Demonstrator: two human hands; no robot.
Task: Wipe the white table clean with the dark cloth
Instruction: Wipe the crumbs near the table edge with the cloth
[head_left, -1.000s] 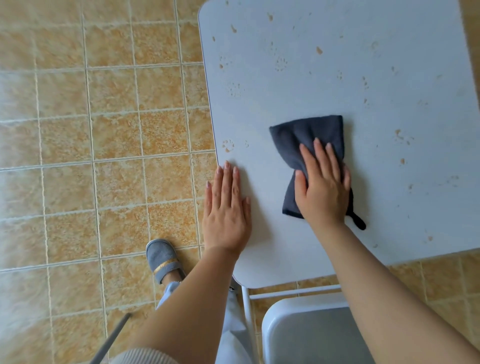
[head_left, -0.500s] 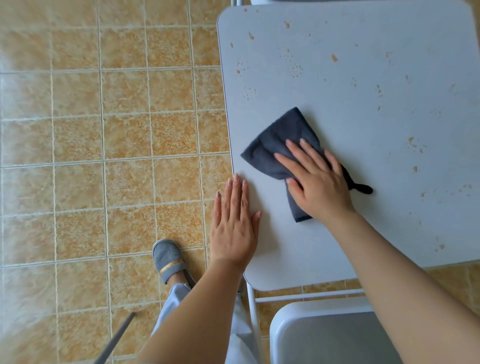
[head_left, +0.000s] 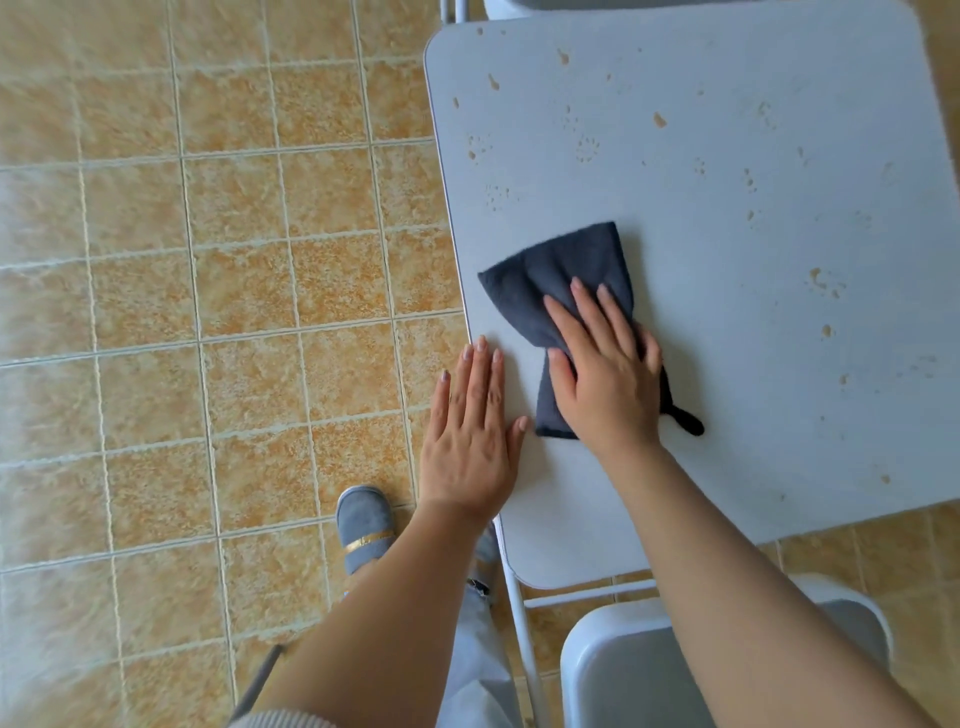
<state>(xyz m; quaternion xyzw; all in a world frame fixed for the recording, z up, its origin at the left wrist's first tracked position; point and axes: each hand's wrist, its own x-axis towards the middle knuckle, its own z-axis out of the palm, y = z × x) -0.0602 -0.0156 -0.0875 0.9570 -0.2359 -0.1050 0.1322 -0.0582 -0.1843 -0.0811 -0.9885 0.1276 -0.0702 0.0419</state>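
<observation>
The white table (head_left: 753, 322) fills the right of the view, speckled with brownish spots across its far and right parts. A dark grey cloth (head_left: 558, 273) lies bunched near the table's left edge, a small loop trailing at its near right. My right hand (head_left: 605, 371) presses flat on the cloth, fingers spread over its near half. My left hand (head_left: 470, 434) rests palm down on the table's left edge, fingers together, holding nothing, a little left of the cloth.
A grey chair seat (head_left: 639, 670) sits below the table's near edge, with the table's white leg (head_left: 522, 618) beside it. Another chair part (head_left: 519, 5) shows at the far edge. Orange floor tiles (head_left: 208, 312) spread left; my slippered foot (head_left: 363, 525) stands there.
My right hand has swept the cloth left to the table's edge and partly back, turning it. My left hand stayed planted on the edge. The camera view shifted left.
</observation>
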